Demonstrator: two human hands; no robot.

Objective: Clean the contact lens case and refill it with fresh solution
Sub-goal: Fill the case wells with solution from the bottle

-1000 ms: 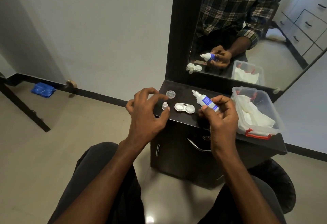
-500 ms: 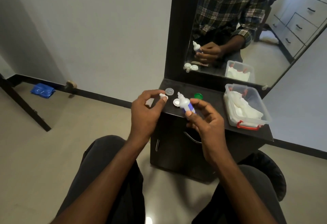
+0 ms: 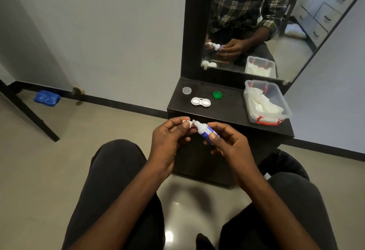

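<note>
The white contact lens case (image 3: 200, 102) lies open on the dark dresser top (image 3: 233, 109), both wells uncovered. One clear lid (image 3: 186, 90) sits behind it to the left and a green lid (image 3: 217, 94) behind it to the right. My right hand (image 3: 227, 143) grips the small white solution bottle (image 3: 203, 130) with a blue label, its nozzle pointing left. My left hand (image 3: 167, 137) pinches the bottle's small white cap (image 3: 186, 122) right at the nozzle tip. Both hands are in front of the dresser edge, over my lap.
A clear plastic box (image 3: 265, 101) with red latches, holding white tissues, stands on the right of the dresser top. A mirror (image 3: 256, 22) rises behind. A blue cloth (image 3: 47, 98) lies on the floor by the wall at the left.
Both hands pulled back from the dresser top toward my lap. My left hand picked up the cap from the dresser and brought it to the bottle's nozzle.
</note>
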